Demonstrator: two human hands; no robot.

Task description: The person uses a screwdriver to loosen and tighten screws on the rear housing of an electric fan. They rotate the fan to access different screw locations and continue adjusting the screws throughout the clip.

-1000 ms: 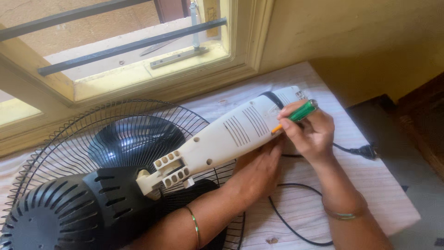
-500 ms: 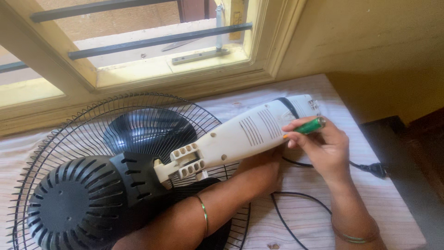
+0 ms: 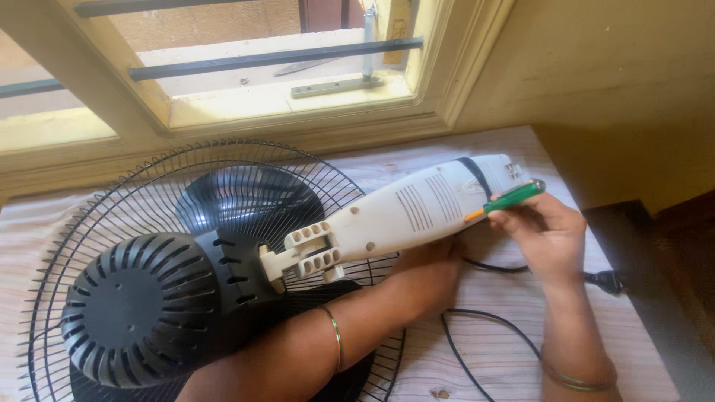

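A black fan lies face down on a pale wooden table point(image 3: 514, 298), its wire grille point(image 3: 112, 216) spread out and its round motor housing point(image 3: 141, 305) facing up. The fan's white stand neck point(image 3: 410, 212) slants up to the right. My left hand point(image 3: 436, 264) reaches under the neck and supports it from below. My right hand point(image 3: 544, 231) grips a green-handled screwdriver point(image 3: 510, 197) with an orange collar, its tip against the white neck near a black band.
A black power cord point(image 3: 484, 350) loops across the table and ends in a plug point(image 3: 607, 281) at the right edge. A yellow-framed window point(image 3: 298, 89) with bars runs along the far side. The table ends at the right above a dark floor.
The view has shifted slightly; the fan and neck sit further right in frame. My right hand keeps the screwdriver on the white neck with little movement. My left hand stays beneath it.
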